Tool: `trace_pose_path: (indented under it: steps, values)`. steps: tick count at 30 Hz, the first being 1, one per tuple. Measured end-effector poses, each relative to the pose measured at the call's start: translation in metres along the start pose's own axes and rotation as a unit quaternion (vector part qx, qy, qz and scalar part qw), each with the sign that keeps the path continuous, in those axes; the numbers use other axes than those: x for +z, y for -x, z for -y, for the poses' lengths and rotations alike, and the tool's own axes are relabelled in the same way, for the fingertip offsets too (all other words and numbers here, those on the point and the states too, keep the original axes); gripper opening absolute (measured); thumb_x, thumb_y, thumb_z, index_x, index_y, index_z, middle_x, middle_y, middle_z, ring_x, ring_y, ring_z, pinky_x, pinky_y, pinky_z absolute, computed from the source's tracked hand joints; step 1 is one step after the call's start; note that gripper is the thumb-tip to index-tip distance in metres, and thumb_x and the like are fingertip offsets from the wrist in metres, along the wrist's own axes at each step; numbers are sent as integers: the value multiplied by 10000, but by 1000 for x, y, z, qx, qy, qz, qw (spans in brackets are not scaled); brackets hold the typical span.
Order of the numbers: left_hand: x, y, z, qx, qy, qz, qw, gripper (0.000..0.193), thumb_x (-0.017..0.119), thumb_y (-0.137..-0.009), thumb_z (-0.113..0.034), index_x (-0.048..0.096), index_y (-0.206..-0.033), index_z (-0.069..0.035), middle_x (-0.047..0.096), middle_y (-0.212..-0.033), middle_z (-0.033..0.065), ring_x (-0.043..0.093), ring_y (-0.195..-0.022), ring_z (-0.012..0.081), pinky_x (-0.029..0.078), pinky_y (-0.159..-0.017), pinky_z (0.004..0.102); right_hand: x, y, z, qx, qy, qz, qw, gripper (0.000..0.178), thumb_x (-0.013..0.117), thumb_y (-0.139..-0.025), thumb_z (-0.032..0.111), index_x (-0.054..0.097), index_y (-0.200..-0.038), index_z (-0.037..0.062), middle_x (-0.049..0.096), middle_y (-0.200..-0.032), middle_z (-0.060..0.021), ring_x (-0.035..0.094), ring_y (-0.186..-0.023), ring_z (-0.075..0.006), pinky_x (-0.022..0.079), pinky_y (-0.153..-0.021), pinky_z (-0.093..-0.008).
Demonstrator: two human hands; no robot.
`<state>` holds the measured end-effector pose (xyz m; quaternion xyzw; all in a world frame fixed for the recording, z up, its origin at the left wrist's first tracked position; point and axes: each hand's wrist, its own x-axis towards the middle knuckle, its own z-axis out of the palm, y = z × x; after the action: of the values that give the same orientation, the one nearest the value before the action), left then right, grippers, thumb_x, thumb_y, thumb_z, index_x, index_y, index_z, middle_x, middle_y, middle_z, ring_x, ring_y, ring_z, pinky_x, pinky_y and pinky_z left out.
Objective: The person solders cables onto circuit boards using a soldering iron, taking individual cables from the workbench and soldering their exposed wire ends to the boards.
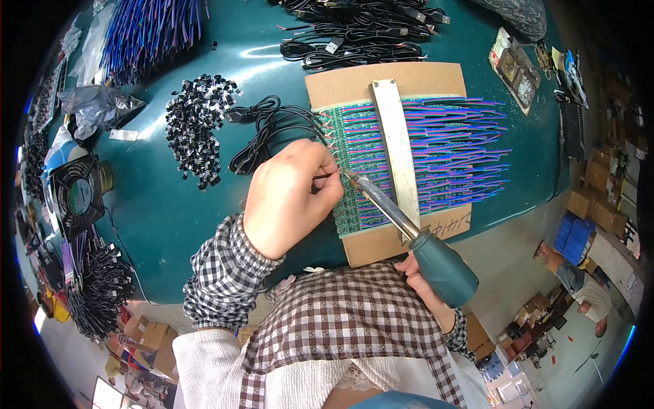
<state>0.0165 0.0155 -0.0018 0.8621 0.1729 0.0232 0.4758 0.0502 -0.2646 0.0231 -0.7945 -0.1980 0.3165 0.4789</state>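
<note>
My left hand is closed in a pinch on the end of a thin black cable, held at the left edge of a row of small green circuit boards. My right hand grips the soldering iron by its dark green handle. The iron's tip points up and left and meets the boards close to my left fingertips; whether it touches a wire is too small to tell. Blue, red and black wires run rightward from the boards. A flat metal bar lies across them, on a cardboard sheet.
Black cables lie beside my left hand, near a pile of small black-and-white parts. Black USB cables and blue wires lie at the back. A small fan stands left, a worn flat box right. Another person is far right.
</note>
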Motion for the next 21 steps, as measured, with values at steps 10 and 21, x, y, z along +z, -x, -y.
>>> trace_pose_path:
  steps: [10, 21]
  values:
    - [1, 0, 1, -1, 1, -1, 1000, 115, 697, -744, 0, 596, -796, -21, 596, -734, 93, 655, -631, 227, 533, -576, 327, -1, -3, 2, -37, 46, 8, 998, 322, 848, -740, 117, 695, -1002, 8, 728, -844, -51, 714, -770, -175, 558, -750, -304]
    - [-1, 1, 0, -4, 8, 2, 1000, 111, 691, -755, -4, 597, -812, -20, 595, -741, 88, 642, -622, 220, 526, -576, 323, 1, 5, -5, -8, -38, -16, 999, 371, 836, -755, 62, 653, -1064, -31, 722, -853, -56, 727, -796, -161, 575, -755, -294]
